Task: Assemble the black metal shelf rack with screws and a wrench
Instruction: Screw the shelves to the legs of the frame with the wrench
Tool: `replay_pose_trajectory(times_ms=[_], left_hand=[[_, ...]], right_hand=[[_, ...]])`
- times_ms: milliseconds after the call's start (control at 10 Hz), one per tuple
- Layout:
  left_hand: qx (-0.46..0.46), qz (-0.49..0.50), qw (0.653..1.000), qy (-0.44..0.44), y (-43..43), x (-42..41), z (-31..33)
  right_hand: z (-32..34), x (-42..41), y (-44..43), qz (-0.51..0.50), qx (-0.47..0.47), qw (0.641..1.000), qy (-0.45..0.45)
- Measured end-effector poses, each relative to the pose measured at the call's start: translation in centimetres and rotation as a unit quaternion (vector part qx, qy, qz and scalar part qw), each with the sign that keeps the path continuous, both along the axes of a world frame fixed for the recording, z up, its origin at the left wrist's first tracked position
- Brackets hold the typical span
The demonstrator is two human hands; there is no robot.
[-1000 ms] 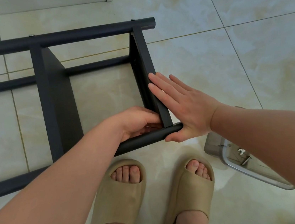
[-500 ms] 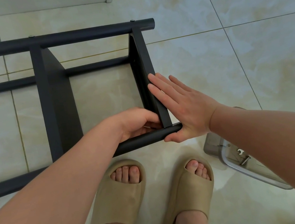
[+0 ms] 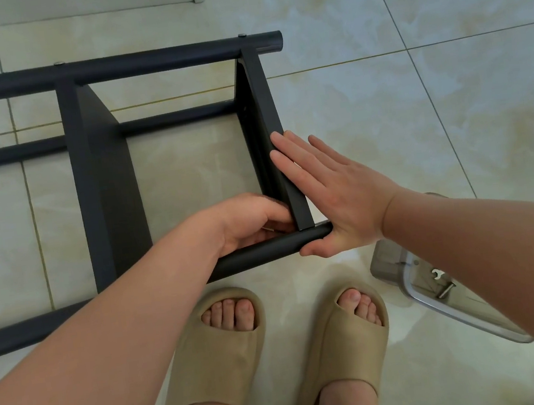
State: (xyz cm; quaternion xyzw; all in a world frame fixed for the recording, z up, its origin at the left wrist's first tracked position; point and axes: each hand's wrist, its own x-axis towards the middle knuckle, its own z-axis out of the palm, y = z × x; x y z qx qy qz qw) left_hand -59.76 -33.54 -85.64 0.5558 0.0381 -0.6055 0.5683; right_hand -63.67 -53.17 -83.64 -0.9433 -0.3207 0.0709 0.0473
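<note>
The black metal rack (image 3: 106, 188) lies on its side on the tiled floor, with two shelf panels joining long round tubes. My left hand (image 3: 250, 217) is curled into the inner corner where the right-hand panel (image 3: 258, 102) meets the near tube (image 3: 265, 251). Its fingers pinch a small pale screw that is almost fully hidden. My right hand (image 3: 336, 200) lies flat with straight fingers against the panel's outer face, its thumb under the tube's end. A small wrench (image 3: 437, 274) lies in a tray at the right.
The clear plastic tray (image 3: 440, 312) sits on the floor under my right forearm and holds the wrench and a loose screw (image 3: 446, 290). My feet in beige slippers (image 3: 223, 352) stand just in front of the near tube. A wall base runs along the top.
</note>
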Motion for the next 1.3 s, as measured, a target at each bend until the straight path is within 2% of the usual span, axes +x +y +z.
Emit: replay_pose_trajectory(times_ms=[100,400,600,1000,1100,1300], left_hand=[[0.009,-0.006,1.0,-0.016,0.05,-0.03,-0.11],[0.0,0.01,1.0,0.018,0.07,0.07,0.12],[0.009,0.0,1.0,-0.022,0.09,-0.07,-0.37],[-0.016,0.021,0.999,0.018,0.07,0.08,-0.23],[-0.004,-0.004,1.0,-0.021,0.03,-0.02,-0.36],[0.001,0.004,1.0,-0.008,0.11,0.1,-0.49]], right_hand=[[0.0,0.01,-0.02,0.0,-0.002,1.0,0.001],[0.13,0.0,-0.02,-0.001,-0.008,1.0,0.002],[0.1,-0.01,0.07,-0.001,-0.008,1.0,0.003],[0.12,0.02,0.03,-0.003,-0.01,1.0,0.004],[0.16,0.02,0.03,-0.003,-0.01,1.0,0.005],[0.1,0.05,0.03,-0.002,-0.007,1.0,0.005]])
